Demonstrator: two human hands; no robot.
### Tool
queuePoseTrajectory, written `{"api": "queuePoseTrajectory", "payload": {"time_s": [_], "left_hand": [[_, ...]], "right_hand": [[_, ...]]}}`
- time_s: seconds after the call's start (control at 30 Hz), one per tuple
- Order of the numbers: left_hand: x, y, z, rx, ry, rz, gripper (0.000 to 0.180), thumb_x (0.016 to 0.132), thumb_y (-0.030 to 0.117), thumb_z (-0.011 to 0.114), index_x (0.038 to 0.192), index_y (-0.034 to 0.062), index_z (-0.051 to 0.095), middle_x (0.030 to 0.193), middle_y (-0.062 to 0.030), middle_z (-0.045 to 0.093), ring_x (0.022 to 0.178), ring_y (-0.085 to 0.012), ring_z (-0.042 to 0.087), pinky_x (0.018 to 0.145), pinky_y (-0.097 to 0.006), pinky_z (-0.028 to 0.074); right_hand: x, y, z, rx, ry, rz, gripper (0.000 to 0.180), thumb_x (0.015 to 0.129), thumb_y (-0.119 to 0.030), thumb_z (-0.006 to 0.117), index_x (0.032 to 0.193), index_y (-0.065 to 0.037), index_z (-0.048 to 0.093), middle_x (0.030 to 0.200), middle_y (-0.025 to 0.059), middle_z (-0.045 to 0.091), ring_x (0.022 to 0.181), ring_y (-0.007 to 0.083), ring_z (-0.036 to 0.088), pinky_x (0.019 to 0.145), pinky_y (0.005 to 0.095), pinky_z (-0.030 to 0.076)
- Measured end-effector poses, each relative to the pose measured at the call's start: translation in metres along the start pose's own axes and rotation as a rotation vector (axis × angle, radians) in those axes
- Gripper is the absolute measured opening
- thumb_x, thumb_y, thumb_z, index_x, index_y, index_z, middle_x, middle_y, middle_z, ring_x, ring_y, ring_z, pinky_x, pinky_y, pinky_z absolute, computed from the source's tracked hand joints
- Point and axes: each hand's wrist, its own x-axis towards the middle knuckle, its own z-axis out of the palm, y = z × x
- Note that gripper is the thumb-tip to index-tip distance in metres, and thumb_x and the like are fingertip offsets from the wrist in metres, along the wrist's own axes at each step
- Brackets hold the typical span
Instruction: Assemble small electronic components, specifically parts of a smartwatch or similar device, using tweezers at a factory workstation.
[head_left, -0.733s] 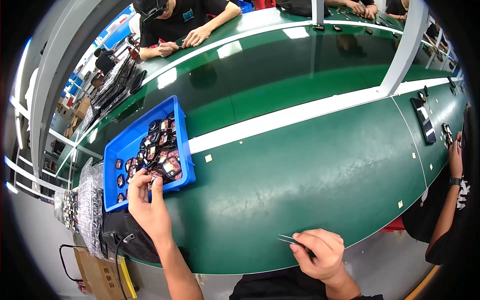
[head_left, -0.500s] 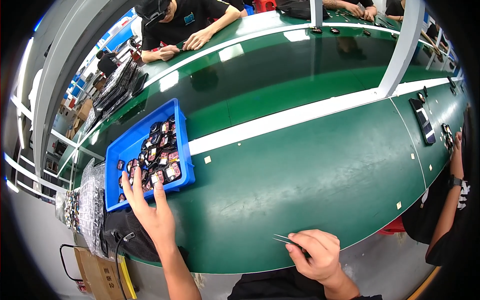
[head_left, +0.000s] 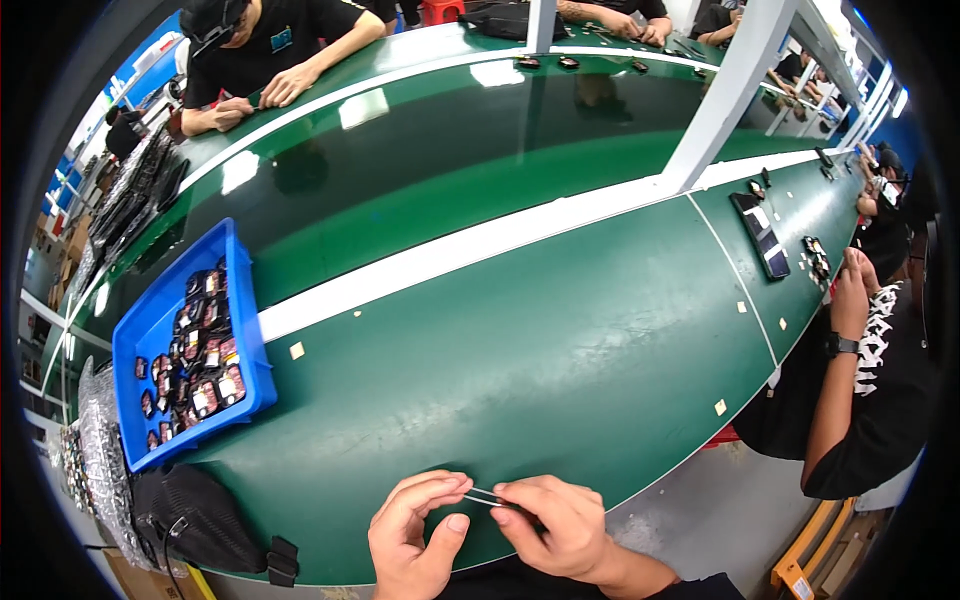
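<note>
Both hands meet at the worktop's (head_left: 560, 370) near edge: right hand (head_left: 555, 522) pinches tweezers (head_left: 483, 496), left hand (head_left: 415, 530) nips their tips. A light, steady grip seems best.

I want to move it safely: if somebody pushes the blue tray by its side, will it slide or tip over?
The blue tray is low and wide, so it probably slides rather than tips. The green table looks glossy, which likely helps. The small parts lie loose and may shift.
</note>
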Motion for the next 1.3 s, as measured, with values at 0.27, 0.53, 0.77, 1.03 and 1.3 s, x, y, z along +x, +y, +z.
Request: {"api": "queuePoseTrajectory", "payload": {"time_s": [0.27,0.53,0.77,1.03,1.3], "left_hand": [[0.004,0.003,0.01,0.277,-0.014,0.158,0.029,0.094,0.016,0.075,0.114,-0.0026,0.067,0.113,-0.0205,0.07,0.101,-0.0317,0.07,0.091,-0.038,0.055],[0.008,0.008,0.013,0.199,-0.025,0.126,0.023,0.097,0.02,0.073,0.105,-0.0016,0.069,0.106,-0.0179,0.072,0.097,-0.0291,0.07,0.087,-0.037,0.056],[0.007,0.007,0.01,0.162,-0.016,0.094,0.016,0.098,0.013,0.07,0.102,-0.0017,0.069,0.105,-0.0174,0.072,0.095,-0.0274,0.07,0.087,-0.036,0.055],[0.005,0.005,0.01,0.133,-0.05,0.089,0.022,0.1,0.018,0.069,0.108,-0.0021,0.068,0.11,-0.0179,0.071,0.098,-0.0267,0.069,0.088,-0.035,0.054],[0.001,0.002,0.004,0.112,-0.075,0.084,0.038,0.102,0.034,0.066,0.116,-0.0016,0.067,0.118,-0.0166,0.068,0.106,-0.0259,0.067,0.093,-0.035,0.052]], "right_hand": [[0.001,-0.007,0.002,0.013,0.024,-0.038,0.023,0.084,-0.003,0.077,0.104,0.001,0.067,0.089,0.0155,0.07,0.071,0.0319,0.07,0.062,0.0381,0.056],[0.003,-0.006,-0.001,-0.017,-0.056,-0.075,0.023,0.081,-0.001,0.079,0.101,0.002,0.067,0.088,0.0155,0.07,0.071,0.0319,0.07,0.062,0.0376,0.056],[0.003,-0.007,0.003,-0.054,-0.085,-0.089,0.026,0.078,-0.002,0.081,0.101,0.0,0.068,0.087,0.0141,0.069,0.071,0.0317,0.07,0.063,0.038,0.056],[-0.003,-0.004,0.003,-0.151,-0.089,-0.109,0.023,0.08,-0.002,0.078,0.102,0.0,0.069,0.088,0.0131,0.07,0.075,0.0315,0.07,0.066,0.0389,0.057],[0.004,0.001,-0.045,-0.428,0.135,0.118,0.025,0.081,-0.002,0.08,0.104,-0.001,0.071,0.101,0.0143,0.07,0.074,0.0273,0.069,0.062,0.0354,0.058]]}}
